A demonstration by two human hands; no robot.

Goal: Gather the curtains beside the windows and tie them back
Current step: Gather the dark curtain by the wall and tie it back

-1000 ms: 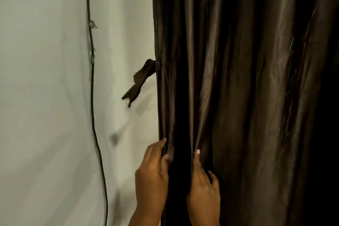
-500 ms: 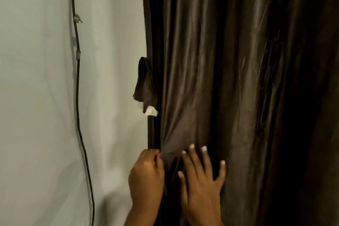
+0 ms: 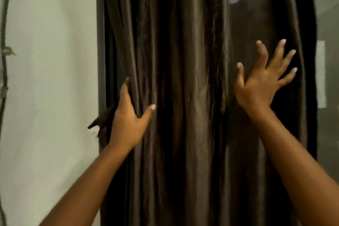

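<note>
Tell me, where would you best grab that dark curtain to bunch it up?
Probably at the curtain's free right edge, coming from the right where the right hand is spread open. The folds hang vertically, so sweeping leftward gathers them toward the left hand at the wall-side edge.

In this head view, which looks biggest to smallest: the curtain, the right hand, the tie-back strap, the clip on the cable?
1. Curtain
2. Right hand
3. Strap, partly hidden behind the left hand
4. Clip
</note>
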